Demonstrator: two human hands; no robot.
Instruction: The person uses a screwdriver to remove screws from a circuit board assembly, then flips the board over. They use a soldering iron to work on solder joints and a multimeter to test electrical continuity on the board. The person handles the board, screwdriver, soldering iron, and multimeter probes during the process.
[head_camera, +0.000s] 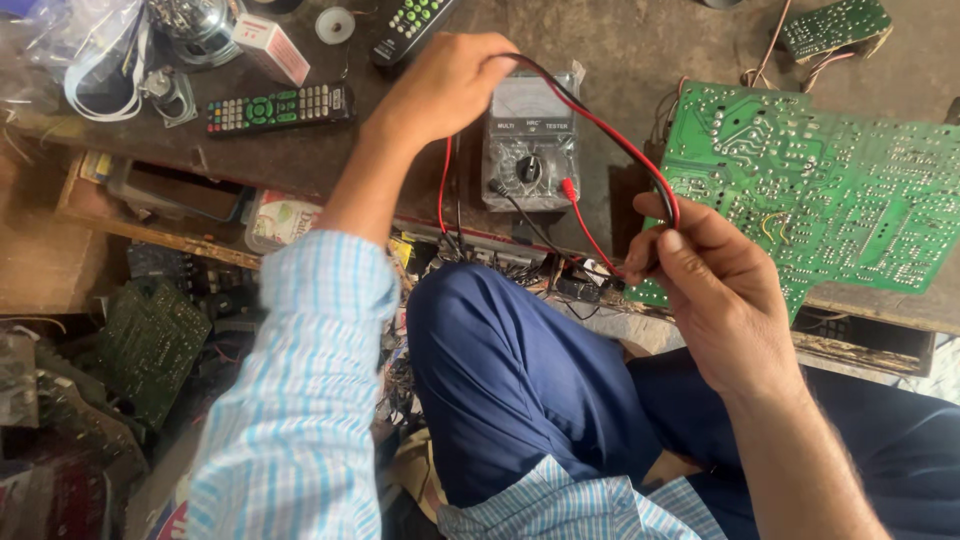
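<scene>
We are pinching the red and black test leads (600, 125) in both closed hands, left hand (445, 85) and right hand (715, 290); pulling risks dragging the grey analogue multimeter (530, 145) between our fingers.

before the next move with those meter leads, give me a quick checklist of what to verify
1. Left hand holds the red and black leads above the analog multimeter: ok.
2. Right hand pinches the same leads near the green circuit board: ok.
3. Leads plugged into the meter, red plug seated: ok; black plug: cannot tell.
4. Probe tips visible: not ok, hidden in the right hand.
5. Dial setting: cannot tell.
6. Leads free of tangles: not ok, they loop over the meter.
</scene>
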